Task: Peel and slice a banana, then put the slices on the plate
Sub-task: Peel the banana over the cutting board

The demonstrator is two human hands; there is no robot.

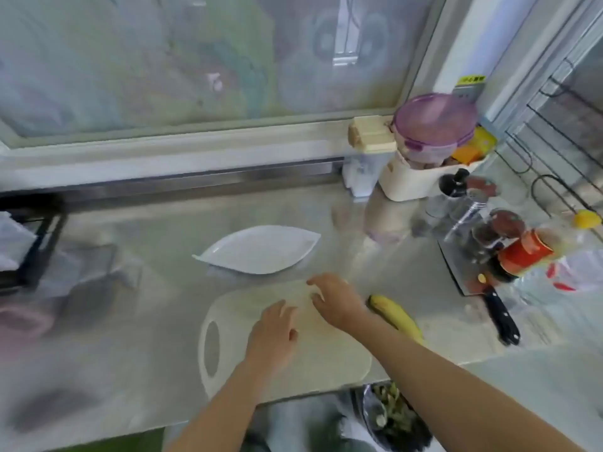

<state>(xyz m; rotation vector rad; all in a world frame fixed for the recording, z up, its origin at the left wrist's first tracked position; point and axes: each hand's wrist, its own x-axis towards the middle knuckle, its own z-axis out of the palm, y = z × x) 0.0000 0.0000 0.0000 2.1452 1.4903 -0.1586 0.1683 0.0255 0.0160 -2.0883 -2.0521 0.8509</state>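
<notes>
A whole yellow banana point(396, 316) lies unpeeled on the steel counter, just right of a white cutting board point(228, 353). Both hands are over the board with fingers spread and nothing held: my left hand point(272, 336) near its middle, my right hand point(336, 300) near its far right corner, its wrist crossing the banana's left end. A white leaf-shaped plate point(261, 249) sits empty behind the board. A cleaver point(483, 295) with a black handle lies on the counter to the right of the banana.
Bottles and jars point(502, 236) crowd the right side of the counter. A cream bin with a purple-lidded container point(434, 125) stands at the back right by the window. A black rack point(29, 246) is at the left edge. A bowl of scraps point(394, 419) sits below the counter's front edge.
</notes>
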